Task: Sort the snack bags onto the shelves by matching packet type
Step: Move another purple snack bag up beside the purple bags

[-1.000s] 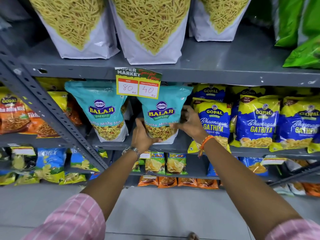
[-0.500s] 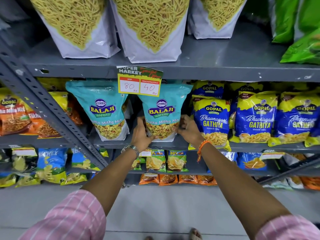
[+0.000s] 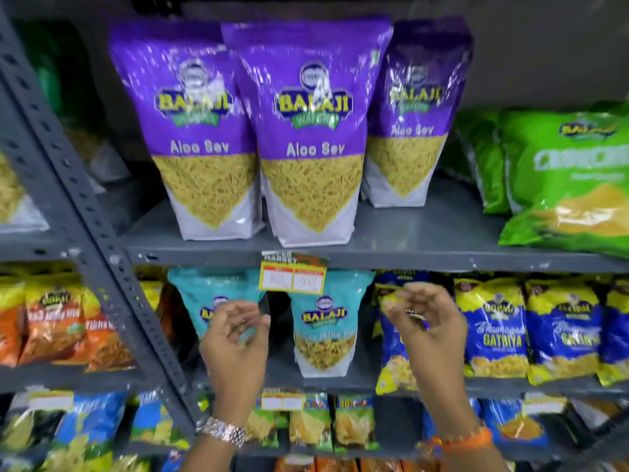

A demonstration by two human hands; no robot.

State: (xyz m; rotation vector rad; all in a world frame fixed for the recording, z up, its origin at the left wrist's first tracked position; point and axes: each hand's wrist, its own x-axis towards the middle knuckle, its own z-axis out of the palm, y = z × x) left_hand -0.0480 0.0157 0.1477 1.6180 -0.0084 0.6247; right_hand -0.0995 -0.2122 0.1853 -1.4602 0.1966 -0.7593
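Two teal Balaji bags stand upright on the middle shelf: one (image 3: 325, 321) in the centre, the other (image 3: 204, 294) to its left, partly hidden by my left hand (image 3: 235, 338). That hand hovers in front of the left bag, fingers curled and apart, holding nothing. My right hand (image 3: 427, 321) is raised in front of a blue and yellow Gathiya bag (image 3: 394, 362), fingers loosely bent, empty. Neither hand touches the central teal bag. Three purple Aloo Sev bags (image 3: 313, 131) stand on the shelf above.
Green bags (image 3: 565, 175) lie at the upper right. More Gathiya bags (image 3: 493, 328) fill the middle right; orange bags (image 3: 58, 321) sit left of the slanted grey upright (image 3: 85, 212). A price tag (image 3: 292, 277) hangs on the shelf edge. Small packets line the lower shelves.
Both hands have let go of the central teal bag, which stays standing on the shelf, and have risen. The view has tilted up, showing the purple bags.
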